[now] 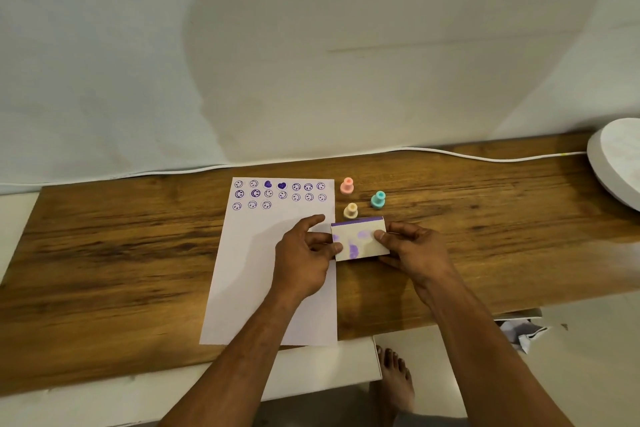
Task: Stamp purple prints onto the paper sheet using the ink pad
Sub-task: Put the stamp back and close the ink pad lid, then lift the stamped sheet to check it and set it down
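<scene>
Left hand (304,253) and right hand (414,250) each pinch one end of ink pad (360,239), both grips closed on it, just right of paper sheet (263,274) on counter (121,246). Beyond: yellow stamp (350,210), teal stamp (378,200), pink stamp (347,186). Purple prints (277,193) fill sheet's far end.

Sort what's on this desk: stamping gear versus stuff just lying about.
For the job:
paper sheet
ink pad, held by left hand and right hand
pink stamp
teal stamp
cream stamp

Lying about:
white cable
white round object
</scene>
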The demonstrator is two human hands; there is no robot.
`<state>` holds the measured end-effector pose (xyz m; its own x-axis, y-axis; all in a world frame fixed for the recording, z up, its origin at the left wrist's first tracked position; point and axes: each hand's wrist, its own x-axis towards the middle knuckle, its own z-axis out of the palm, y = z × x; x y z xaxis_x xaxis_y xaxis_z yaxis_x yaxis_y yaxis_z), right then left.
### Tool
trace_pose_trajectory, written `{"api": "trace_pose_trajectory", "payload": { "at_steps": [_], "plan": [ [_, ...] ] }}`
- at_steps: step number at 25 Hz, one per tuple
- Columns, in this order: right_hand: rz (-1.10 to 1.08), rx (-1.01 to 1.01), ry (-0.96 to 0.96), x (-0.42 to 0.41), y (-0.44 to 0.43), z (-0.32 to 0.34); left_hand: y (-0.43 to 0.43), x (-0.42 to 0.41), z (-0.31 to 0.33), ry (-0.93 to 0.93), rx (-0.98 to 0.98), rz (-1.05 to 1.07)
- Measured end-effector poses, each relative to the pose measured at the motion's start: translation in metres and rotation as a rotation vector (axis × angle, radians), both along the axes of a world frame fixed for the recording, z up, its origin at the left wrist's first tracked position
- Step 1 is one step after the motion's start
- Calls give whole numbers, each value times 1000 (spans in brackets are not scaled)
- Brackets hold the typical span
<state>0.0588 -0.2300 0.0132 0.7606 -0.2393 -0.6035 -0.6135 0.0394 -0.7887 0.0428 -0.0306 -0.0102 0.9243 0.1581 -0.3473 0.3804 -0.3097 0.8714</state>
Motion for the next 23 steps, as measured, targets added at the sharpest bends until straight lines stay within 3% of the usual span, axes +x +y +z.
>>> {"api": "trace_pose_trajectory", "payload": {
  "at_steps": [4, 7, 12, 14, 17, 20, 23],
  "plan": [
    [-33, -115, -38, -1, -12, -1, -1, -3, 4, -32, 23, -29],
    [20, -354, -27, -6, -23, 1, 7, -6, 12, -75, 107, 7],
    [225, -823, -108, -20, -18, 7, 39, -14, 16, -156, 518, -45],
    [269, -811, -280, -27, 5, 15, 55, -18, 17, -118, 629, 6],
    [566, -788, -511, -45, 65, 9, 74, -22, 17, 61, 738, 50],
    [802, -962, -541, -55, 101, -12, 83, -27, 18, 165, 777, 7],
    [893, -1073, -493, -53, 105, -25, 84, -34, 14, 124, 809, -69]
  ]
}}
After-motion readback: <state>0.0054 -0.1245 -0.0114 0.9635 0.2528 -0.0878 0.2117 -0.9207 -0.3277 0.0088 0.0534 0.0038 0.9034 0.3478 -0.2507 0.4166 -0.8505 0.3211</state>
